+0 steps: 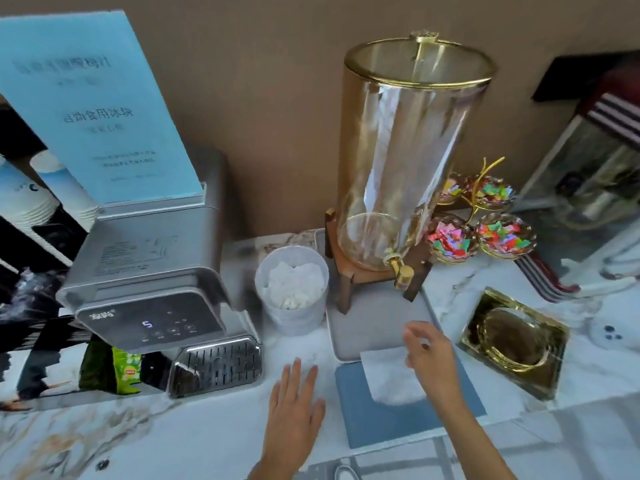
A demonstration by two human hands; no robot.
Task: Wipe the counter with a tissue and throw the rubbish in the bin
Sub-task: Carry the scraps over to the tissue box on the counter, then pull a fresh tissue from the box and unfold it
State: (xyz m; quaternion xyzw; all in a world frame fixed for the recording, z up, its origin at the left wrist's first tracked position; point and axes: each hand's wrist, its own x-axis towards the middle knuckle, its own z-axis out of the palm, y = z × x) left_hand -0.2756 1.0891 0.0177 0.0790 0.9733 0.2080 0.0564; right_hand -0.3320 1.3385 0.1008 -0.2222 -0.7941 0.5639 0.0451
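Note:
A white tissue (388,377) lies flat across the blue mat (381,424) and the front edge of a grey tray (374,313). My right hand (433,358) is over the tissue's right edge, fingers apart and curled, thumb touching the paper. My left hand (296,410) rests palm down on the white marble counter (207,427), fingers spread, holding nothing, left of the mat. A small white bin (298,323) with a liner stands behind my left hand and holds crumpled white tissues.
A silver ice machine (156,289) with a blue sign fills the left; a green packet (126,372) lies beside it. A glass drink dispenser (405,161) on a wooden stand sits on the tray. A gold box (512,341) and candy bowls (485,233) stand at the right.

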